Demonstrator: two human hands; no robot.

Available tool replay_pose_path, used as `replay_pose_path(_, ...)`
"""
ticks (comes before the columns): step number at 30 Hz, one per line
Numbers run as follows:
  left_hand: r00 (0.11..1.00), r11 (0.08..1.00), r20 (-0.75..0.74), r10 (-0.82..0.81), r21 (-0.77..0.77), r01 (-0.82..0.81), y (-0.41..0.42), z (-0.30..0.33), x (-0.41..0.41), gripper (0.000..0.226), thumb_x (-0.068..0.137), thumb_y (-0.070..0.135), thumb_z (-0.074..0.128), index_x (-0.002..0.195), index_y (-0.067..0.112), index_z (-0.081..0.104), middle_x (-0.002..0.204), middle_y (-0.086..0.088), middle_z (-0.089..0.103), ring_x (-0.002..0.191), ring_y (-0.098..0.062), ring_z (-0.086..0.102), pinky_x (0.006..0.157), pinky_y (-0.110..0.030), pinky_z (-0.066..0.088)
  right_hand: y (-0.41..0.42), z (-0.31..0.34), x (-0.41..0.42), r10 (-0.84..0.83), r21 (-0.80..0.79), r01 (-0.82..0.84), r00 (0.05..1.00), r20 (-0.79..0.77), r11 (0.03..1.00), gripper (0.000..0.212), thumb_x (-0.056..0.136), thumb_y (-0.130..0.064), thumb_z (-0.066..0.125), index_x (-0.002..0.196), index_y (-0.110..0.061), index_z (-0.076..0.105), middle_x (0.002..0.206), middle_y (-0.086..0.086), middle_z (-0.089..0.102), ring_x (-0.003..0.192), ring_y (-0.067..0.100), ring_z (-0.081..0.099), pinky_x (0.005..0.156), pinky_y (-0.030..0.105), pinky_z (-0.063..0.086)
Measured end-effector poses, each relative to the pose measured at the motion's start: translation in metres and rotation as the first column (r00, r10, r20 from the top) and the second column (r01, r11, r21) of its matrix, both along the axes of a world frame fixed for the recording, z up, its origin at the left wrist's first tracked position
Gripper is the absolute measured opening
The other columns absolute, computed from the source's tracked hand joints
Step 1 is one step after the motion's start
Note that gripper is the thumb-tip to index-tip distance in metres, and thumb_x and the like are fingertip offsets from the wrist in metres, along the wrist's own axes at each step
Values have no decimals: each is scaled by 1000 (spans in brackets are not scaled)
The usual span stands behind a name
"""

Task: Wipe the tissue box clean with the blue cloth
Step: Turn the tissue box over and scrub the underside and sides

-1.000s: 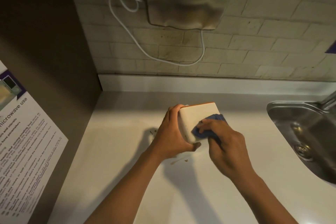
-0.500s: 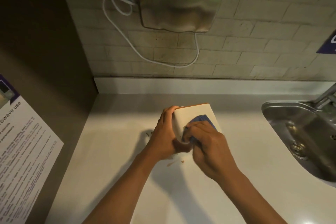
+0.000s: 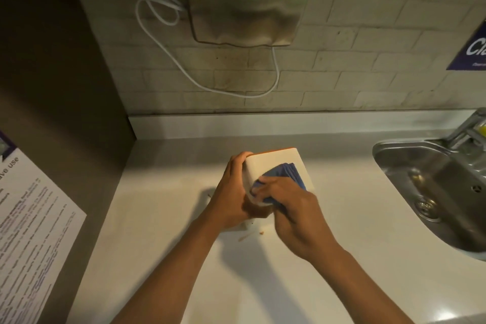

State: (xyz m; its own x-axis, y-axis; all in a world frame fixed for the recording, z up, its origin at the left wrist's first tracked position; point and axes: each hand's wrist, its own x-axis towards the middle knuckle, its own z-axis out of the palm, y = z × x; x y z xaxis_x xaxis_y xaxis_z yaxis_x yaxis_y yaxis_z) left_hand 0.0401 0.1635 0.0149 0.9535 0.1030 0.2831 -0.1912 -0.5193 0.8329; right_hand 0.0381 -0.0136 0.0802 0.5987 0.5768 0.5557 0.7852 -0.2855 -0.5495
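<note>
A pale tissue box with an orange far edge is tilted up above the white counter. My left hand grips the box's left side, fingers curled over its top corner. My right hand holds the blue cloth bunched against the box's facing side. The lower part of the box is hidden behind both hands.
A steel sink with a tap lies at the right. A steel hand dryer and its white cable hang on the tiled wall. A printed notice is fixed to the dark left panel. Small crumbs lie under the box.
My right hand has slid the cloth leftward across the box's face, toward my left hand. The view has shifted slightly; the box stays held in place.
</note>
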Motion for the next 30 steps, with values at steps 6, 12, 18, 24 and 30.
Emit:
replay_pose_path(6, 996, 996, 45, 75, 55, -77, -4, 3, -2, 114, 48, 59, 88, 144, 27, 33, 139, 7, 45, 120, -6, 49, 97, -17, 44, -5, 7, 31, -304, 143, 319, 946, -116, 937, 39, 70, 11, 51, 90, -14, 72, 91, -15, 63, 101, 11, 58, 80, 34, 51)
replay_pose_path(12, 998, 996, 25, 58, 65, -59, 0, 3, 3, 65, 80, 53, 73, 135, 27, 49, 125, -7, 57, 106, -14, 60, 93, -30, 53, 39, 13, -12, -101, -7, 101, 995, -24, 995, 44, 71, 8, 48, 103, -14, 70, 101, -4, 69, 96, 7, 58, 85, 17, 45)
replay_pose_path(18, 997, 998, -67, 47, -43, -50, -6, -2, -8, 110, 54, 61, 88, 144, 43, 27, 143, 9, 47, 129, -4, 50, 103, -14, 43, -14, 34, -7, 97, 474, 261, 789, -606, 841, 39, 83, 15, 42, 99, -7, 69, 93, 5, 73, 92, 25, 68, 79, 35, 55)
replay_pose_path(24, 995, 996, -94, 40, -70, -46, -6, -7, -13, 128, 57, 46, 100, 149, 62, 11, 154, 22, 35, 138, 7, 35, 104, -12, 35, -47, 29, 9, -293, 492, 615, 759, -582, 617, 33, 91, 5, 50, 105, -20, 67, 98, -11, 69, 97, 9, 64, 79, 19, 52)
replay_pose_path(30, 986, 985, -100, 133, -98, -142, -10, -5, -14, 118, 52, 42, 100, 145, 50, 28, 140, 26, 49, 128, 8, 46, 104, -22, 46, -34, -25, -6, -343, 351, 742, 604, -719, 571, 43, 88, 8, 45, 104, -25, 67, 102, -10, 69, 97, 8, 64, 80, 26, 52)
